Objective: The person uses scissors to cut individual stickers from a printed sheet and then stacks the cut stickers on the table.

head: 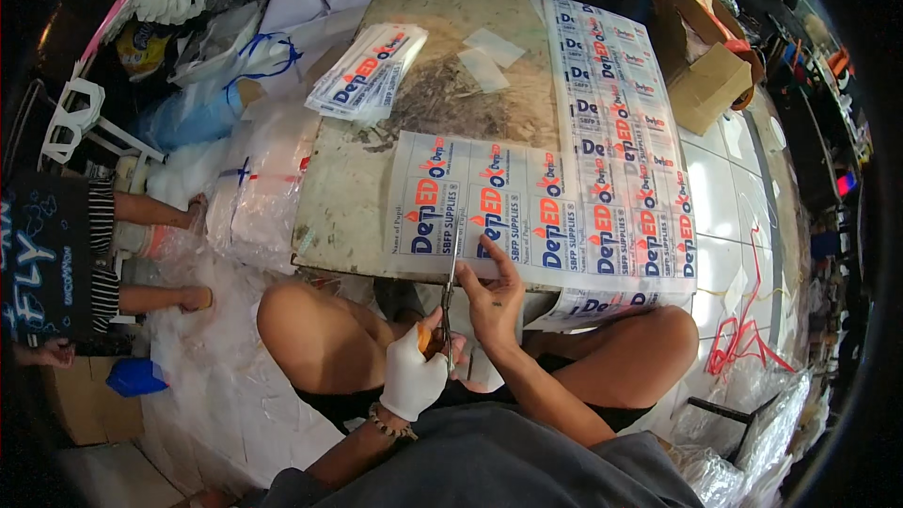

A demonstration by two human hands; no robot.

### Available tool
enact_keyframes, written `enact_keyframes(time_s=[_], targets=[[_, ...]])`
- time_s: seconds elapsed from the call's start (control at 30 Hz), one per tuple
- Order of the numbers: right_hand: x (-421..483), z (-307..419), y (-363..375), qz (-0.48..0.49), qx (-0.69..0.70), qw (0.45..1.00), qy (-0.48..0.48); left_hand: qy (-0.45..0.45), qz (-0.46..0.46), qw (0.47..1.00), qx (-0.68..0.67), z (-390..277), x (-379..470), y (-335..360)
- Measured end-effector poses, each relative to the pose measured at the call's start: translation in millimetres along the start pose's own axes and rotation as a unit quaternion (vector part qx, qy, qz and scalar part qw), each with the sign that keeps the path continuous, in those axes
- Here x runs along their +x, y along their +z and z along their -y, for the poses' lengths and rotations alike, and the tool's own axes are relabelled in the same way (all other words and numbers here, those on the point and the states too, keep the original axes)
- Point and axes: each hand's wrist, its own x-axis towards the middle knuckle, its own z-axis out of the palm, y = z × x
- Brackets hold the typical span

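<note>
My left hand point(416, 374), in a white glove, grips orange-handled scissors point(447, 303). Their blades point away from me and meet the near edge of a printed sheet point(522, 215), at a line between two label columns. Bare, my right hand point(497, 303) rests at that edge just right of the blades. Its thumb and index finger are spread and touch the sheet; the other fingers look curled. Rows of identical labels with blue and red writing cover the sheet. Beyond it on the worn board point(338, 190) lies a loose stack of cut labels point(367, 74).
Small translucent scraps point(492, 56) lie on the board. A longer printed sheet point(621, 85) runs along its right side. Plastic-wrapped bundles point(261, 190) flank the left side, near another person's legs point(155, 254). A cardboard box point(709, 88) and red strapping point(744, 346) are at right.
</note>
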Motion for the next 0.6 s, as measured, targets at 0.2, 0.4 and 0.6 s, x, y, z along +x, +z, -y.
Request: enact_keyframes(time_s=[0.2, 0.4, 0.6], targets=[[-1, -9, -4, 0.014, -0.021, 0.999, -0.045, -0.007, -0.008, 1.0, -0.024, -2, 7, 3], [-1, -8, -8, 0.028, -0.005, 1.0, -0.006, -0.021, -0.009, 0.999, -0.027, -9, 14, 2], [-2, -7, -11, 0.044, -0.042, 0.998, -0.016, -0.001, -0.018, 0.999, -0.039, -24, 56, 5]])
